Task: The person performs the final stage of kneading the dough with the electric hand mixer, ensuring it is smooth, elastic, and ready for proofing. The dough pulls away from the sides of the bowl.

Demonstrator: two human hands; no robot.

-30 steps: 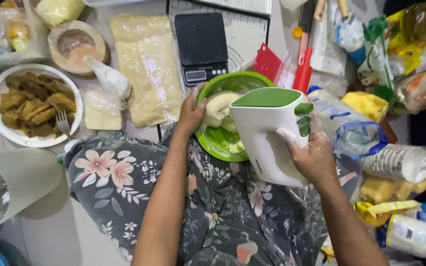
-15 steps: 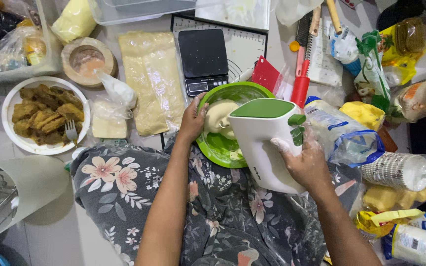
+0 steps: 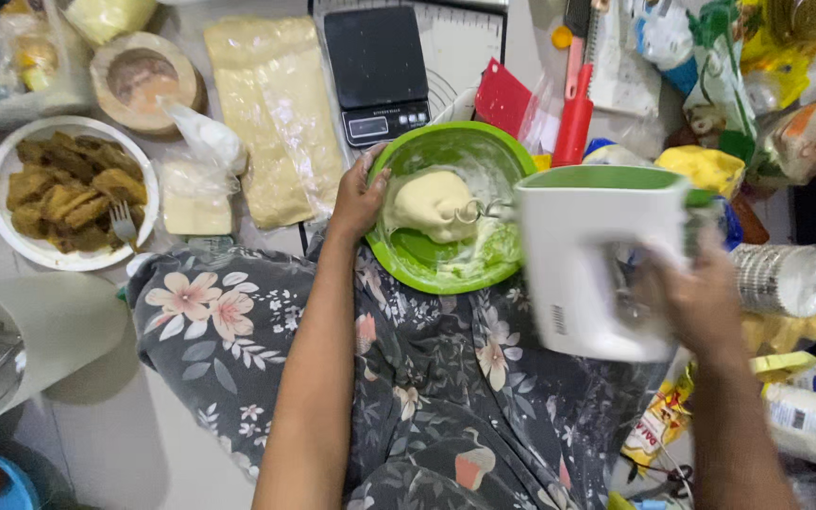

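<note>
A green bowl [image 3: 427, 264] rests on my lap and holds a lump of pale yellow dough [image 3: 430, 201]. My left hand [image 3: 357, 198] grips the bowl's left rim. My right hand [image 3: 701, 302] holds a white hand mixer with a green top [image 3: 587, 264] to the right of the bowl. The mixer's metal beaters [image 3: 476, 212] touch the right side of the dough. The mixer and right hand are blurred.
A black kitchen scale [image 3: 377, 71] stands behind the bowl. Bagged dough slabs [image 3: 276, 123], a white plate of fried pieces with a fork [image 3: 68, 194] and a round tub [image 3: 144, 80] lie to the left. Packets, a red scraper [image 3: 507, 99] and paper cups [image 3: 786, 279] crowd the right.
The mixer has swung from over the bowl out to the right, and the dough now shows. My left hand has stayed on the bowl's rim.
</note>
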